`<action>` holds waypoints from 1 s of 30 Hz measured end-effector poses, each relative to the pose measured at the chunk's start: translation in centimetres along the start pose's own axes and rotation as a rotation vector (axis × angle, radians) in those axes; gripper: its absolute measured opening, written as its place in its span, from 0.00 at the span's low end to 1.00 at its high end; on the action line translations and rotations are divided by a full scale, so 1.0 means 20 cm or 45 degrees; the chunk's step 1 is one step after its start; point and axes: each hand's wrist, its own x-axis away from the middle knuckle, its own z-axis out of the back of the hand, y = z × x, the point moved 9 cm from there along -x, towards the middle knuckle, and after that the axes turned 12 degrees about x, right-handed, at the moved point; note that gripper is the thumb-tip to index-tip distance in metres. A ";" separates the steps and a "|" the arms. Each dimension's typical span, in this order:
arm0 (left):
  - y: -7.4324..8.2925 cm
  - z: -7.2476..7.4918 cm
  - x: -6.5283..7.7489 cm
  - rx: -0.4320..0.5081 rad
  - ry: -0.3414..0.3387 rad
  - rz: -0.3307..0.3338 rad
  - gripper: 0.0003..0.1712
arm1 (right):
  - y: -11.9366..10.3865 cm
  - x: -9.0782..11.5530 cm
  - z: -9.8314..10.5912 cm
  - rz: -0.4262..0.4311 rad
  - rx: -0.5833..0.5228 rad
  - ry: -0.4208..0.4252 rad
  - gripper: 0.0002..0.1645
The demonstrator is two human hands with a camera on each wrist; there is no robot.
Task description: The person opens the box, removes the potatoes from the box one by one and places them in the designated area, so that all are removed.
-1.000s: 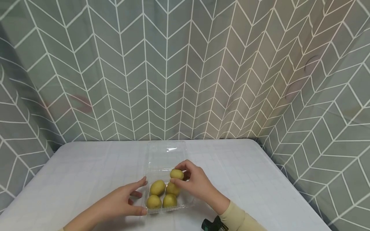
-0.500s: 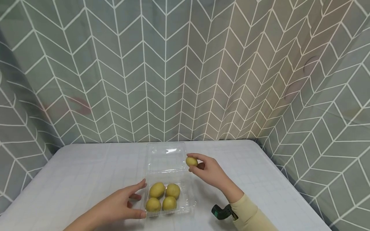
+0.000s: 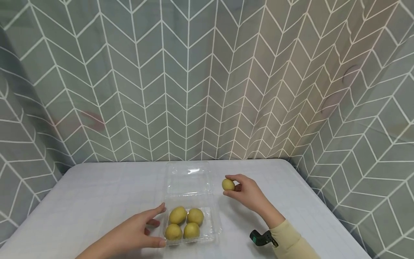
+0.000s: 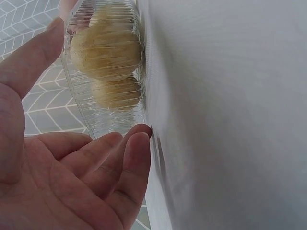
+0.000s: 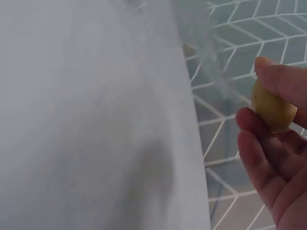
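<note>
My right hand (image 3: 250, 194) pinches a small yellow potato (image 3: 228, 184) between thumb and fingers, above the table to the right of the clear plastic box. In the right wrist view the potato (image 5: 272, 108) looks oval and smooth. Several more potatoes (image 3: 195, 216) lie in the left part of the box (image 3: 209, 226), whose lid (image 3: 188, 180) is folded back flat. At the box's left side is my left hand (image 3: 139, 228), fingers spread and relaxed. The left wrist view has one of its fingertips (image 4: 56, 26) at the box rim and potatoes (image 4: 108, 52) behind the ribbed wall.
A white cloth covers the table (image 3: 106, 194). A patterned curtain (image 3: 187, 79) hangs behind it and along both sides. A black device (image 3: 261, 238) is worn at my right wrist, close over the cloth.
My right hand has lifted a potato out of the box and carried it to the right, past the open lid. The left hand stays at the box's left side.
</note>
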 end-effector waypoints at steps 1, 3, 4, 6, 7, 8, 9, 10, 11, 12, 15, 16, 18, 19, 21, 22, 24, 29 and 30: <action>0.00 0.00 0.00 -0.007 0.002 -0.002 0.59 | 0.02 0.01 0.00 -0.007 0.010 0.008 0.32; 0.00 0.00 0.00 -0.017 0.005 0.004 0.59 | 0.06 0.02 0.02 -0.020 0.029 0.020 0.32; 0.00 0.00 -0.01 -0.017 0.002 0.008 0.59 | 0.07 0.03 0.02 -0.029 0.036 0.020 0.31; 0.01 0.00 -0.01 -0.010 -0.002 0.016 0.59 | 0.11 0.04 0.03 -0.042 0.053 0.020 0.32; 0.01 0.00 -0.01 -0.011 -0.001 0.014 0.59 | 0.12 0.05 0.04 -0.045 0.056 0.020 0.32; 0.01 0.00 -0.01 -0.012 0.002 0.020 0.59 | 0.14 0.06 0.04 -0.049 0.059 0.024 0.32; 0.01 0.00 -0.01 -0.014 0.003 0.020 0.59 | 0.15 0.07 0.05 -0.051 0.061 0.026 0.32; 0.01 0.00 -0.01 -0.014 0.004 0.014 0.59 | 0.17 0.08 0.05 -0.052 0.064 0.030 0.32; 0.01 0.00 0.00 -0.016 0.004 0.015 0.59 | 0.19 0.08 0.06 -0.054 0.068 0.036 0.32; 0.01 0.00 0.00 -0.021 0.006 0.014 0.59 | 0.20 0.09 0.06 -0.058 0.069 0.043 0.32; 0.01 0.00 0.00 -0.020 0.004 0.007 0.59 | 0.25 0.10 0.07 -0.072 0.081 0.066 0.32; 0.01 0.00 0.00 -0.019 0.004 0.009 0.59 | 0.27 0.10 0.07 -0.072 0.085 0.071 0.33; 0.01 0.00 0.00 -0.024 0.007 0.015 0.59 | 0.28 0.09 0.08 -0.064 0.093 0.084 0.33; 0.01 0.00 0.00 -0.022 0.007 0.016 0.59 | 0.29 0.09 0.08 -0.056 0.095 0.088 0.33; 0.01 0.00 0.00 -0.021 0.007 0.022 0.59 | 0.29 0.09 0.08 -0.037 0.104 0.093 0.32; 0.01 0.00 0.00 -0.022 0.008 0.019 0.59 | 0.30 0.09 0.07 -0.027 0.105 0.096 0.32; 0.01 0.00 0.00 -0.017 0.008 0.016 0.59 | 0.30 0.08 0.07 -0.013 0.098 0.098 0.32; 0.01 0.00 0.00 -0.017 0.003 0.001 0.59 | 0.31 0.08 0.06 -0.020 0.084 0.099 0.32; 0.01 0.00 0.00 -0.019 0.002 0.002 0.59 | 0.31 0.09 0.06 -0.031 0.083 0.100 0.32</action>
